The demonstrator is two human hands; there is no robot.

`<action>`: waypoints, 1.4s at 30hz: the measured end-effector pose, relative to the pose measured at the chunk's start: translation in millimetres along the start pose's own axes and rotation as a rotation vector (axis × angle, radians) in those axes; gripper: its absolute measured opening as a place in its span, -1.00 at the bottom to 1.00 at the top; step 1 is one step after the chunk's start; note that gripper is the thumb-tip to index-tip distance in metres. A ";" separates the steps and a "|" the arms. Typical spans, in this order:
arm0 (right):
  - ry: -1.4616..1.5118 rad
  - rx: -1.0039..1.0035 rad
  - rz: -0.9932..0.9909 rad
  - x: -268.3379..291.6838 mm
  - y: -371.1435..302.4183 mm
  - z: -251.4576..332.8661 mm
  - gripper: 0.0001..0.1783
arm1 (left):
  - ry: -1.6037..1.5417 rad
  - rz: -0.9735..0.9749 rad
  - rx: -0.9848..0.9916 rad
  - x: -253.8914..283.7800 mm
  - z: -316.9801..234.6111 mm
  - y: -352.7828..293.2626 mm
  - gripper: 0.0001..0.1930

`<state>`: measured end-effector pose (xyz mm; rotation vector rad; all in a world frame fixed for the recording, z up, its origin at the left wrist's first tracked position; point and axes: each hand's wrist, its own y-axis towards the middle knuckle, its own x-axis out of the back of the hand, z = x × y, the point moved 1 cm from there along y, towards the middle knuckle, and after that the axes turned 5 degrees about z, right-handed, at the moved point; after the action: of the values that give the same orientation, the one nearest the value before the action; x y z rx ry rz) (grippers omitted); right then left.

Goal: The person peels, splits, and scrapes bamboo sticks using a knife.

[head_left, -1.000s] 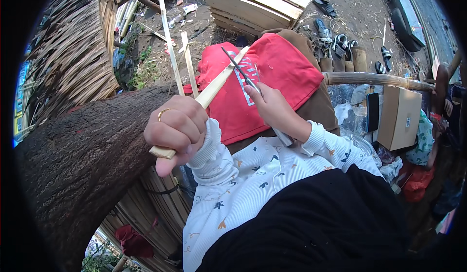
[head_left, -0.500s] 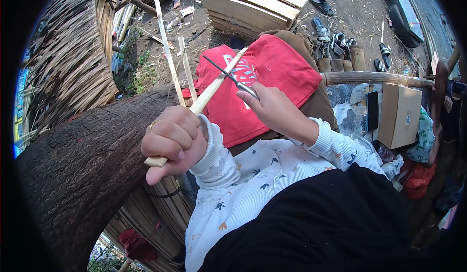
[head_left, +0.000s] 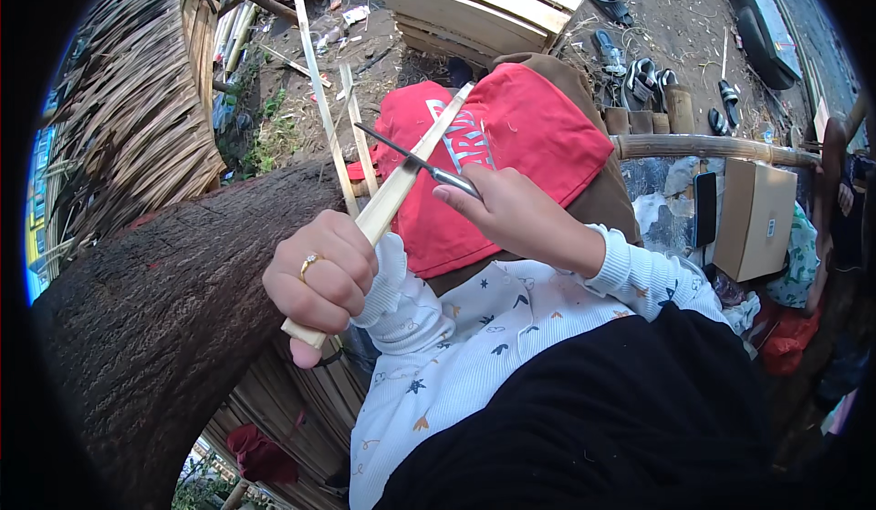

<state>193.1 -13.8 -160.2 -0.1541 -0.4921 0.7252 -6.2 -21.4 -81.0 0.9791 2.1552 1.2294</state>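
— Item one, the hands?
— Left hand [head_left: 321,271], gold ring [head_left: 308,265] on one finger. Grip: fist closed round a pale wooden strip [head_left: 385,207]. Right hand [head_left: 525,209], grip closed on the handle of a knife [head_left: 444,177].

— Position of the strip?
— Slanted, near left to far right. Near end juts out below the left fist; tapered far end over a red cloth [head_left: 538,145] with pale print.

— And the knife?
— Dark, narrow blade pointing far left, crossing the strip beyond the left fist. Whether the edge bites into the wood, I cannot tell from here.

— Surroundings, left side?
— One thick, dark trunk [head_left: 182,255], rough-barked. Behind it, a thatched panel [head_left: 137,99]. Near the cloth, a long, thin slat [head_left: 317,90] with a shorter one beside it.

— Far side?
— One slatted wooden crate [head_left: 479,8], pale. Right of it, assorted sandals [head_left: 639,81] on bare earth.

— Right side?
— One bamboo pole [head_left: 721,148], lying crosswise. Nearer, one cardboard box [head_left: 753,220], with a dark phone [head_left: 704,209] just left of it. Nearer again, a red plastic bag [head_left: 785,344], crumpled.
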 end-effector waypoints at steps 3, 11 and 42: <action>0.030 0.013 0.006 -3.5 5.5 8.8 -0.48 | -0.021 0.000 0.017 3.5 -10.8 -8.1 -0.55; -0.228 0.023 -0.174 -27.9 15.5 -8.3 -0.45 | -0.027 0.018 0.086 -3.7 -20.7 -7.7 -0.60; 0.428 -0.045 0.069 -8.2 8.0 -9.4 -0.53 | 0.065 -0.098 0.093 -22.0 -4.2 15.0 -0.56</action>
<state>187.6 -13.0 -173.9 -0.3609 -0.0945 0.7244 10.2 -35.5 -64.8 0.8699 2.3001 1.1386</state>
